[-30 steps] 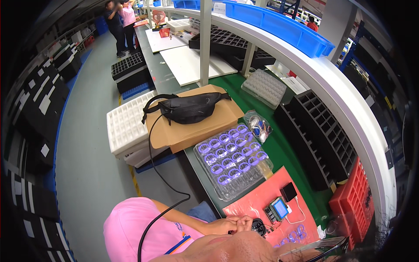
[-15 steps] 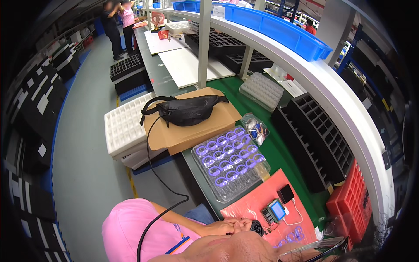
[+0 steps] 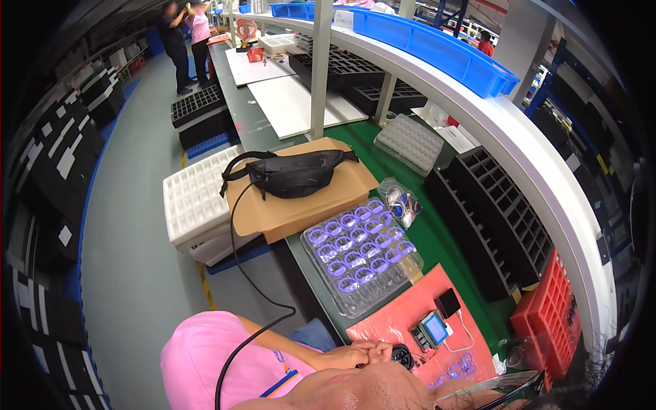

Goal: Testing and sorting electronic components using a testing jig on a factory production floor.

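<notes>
- Far left, a strip of grey floor [image 3: 137,225] gives passage between black stacks [image 3: 51,184] and the workbench [image 3: 316,285].
- The cardboard box [image 3: 290,217], under a black bag [image 3: 294,174], juts past the bench edge; everything here sits slightly further left in view than a second ago.
- Left hand [image 3: 347,357]: against the other, as before, over the red mat's near edge; whether it grips anything, I cannot tell.
- Transparent tray [image 3: 369,301] of purple rings: along the bench's front edge, unmoved.
- Right hand [image 3: 380,351]: fingers curled, contents hidden, pose unchanged.
- Black coil [image 3: 402,356]: just beside the right hand, on the red mat [image 3: 478,342].
- Screen device [image 3: 433,329]: further right, same spot.
- Beyond, green surface [image 3: 444,249] shows before black grid trays [image 3: 488,215].
</notes>
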The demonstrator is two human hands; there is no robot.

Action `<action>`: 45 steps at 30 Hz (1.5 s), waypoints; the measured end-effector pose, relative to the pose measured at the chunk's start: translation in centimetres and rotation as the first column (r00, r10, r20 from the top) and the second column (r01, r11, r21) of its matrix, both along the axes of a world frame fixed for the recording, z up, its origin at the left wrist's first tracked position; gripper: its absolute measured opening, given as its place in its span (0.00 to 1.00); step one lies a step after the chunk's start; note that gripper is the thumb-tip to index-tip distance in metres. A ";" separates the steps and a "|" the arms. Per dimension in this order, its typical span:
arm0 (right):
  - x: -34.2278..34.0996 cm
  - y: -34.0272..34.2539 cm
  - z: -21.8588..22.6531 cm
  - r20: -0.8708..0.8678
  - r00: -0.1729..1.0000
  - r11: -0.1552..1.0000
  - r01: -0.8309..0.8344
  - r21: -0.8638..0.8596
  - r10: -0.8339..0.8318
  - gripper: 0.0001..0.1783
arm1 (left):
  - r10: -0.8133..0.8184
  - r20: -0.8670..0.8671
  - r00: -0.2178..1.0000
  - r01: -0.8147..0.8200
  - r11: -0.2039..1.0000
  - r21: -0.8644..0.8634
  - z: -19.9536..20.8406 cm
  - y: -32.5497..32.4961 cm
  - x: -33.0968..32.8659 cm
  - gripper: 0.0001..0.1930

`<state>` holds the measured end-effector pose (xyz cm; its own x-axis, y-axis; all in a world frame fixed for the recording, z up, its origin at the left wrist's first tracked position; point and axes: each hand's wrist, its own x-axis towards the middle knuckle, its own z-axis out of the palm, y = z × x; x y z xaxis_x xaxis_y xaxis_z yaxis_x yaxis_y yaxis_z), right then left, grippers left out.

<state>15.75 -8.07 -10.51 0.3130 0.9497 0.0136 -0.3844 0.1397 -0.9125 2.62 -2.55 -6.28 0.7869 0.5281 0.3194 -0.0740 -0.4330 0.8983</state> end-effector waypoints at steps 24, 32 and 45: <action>0.4 -0.6 1.7 0.016 0.999 0.999 -0.034 0.032 0.034 0.11 | 0.022 -0.029 0.999 -0.024 0.998 -0.065 -0.8 -0.6 0.2 0.25; 0.0 -0.6 2.5 0.010 0.997 0.997 -0.072 -0.021 0.073 0.10 | 0.027 0.029 0.999 -0.028 0.999 0.040 -0.2 -0.2 0.2 0.24; -0.6 -0.8 2.2 -0.047 0.999 0.997 0.004 -0.082 -0.008 0.06 | -0.012 -0.046 0.999 0.012 1.000 -0.009 -0.2 -0.2 -0.8 0.21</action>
<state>15.16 -8.89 -8.33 0.3173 0.9450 -0.0794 -0.4264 0.0674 -0.9020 1.80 -2.77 -6.46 0.8067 0.5212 0.2785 -0.0378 -0.4248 0.9045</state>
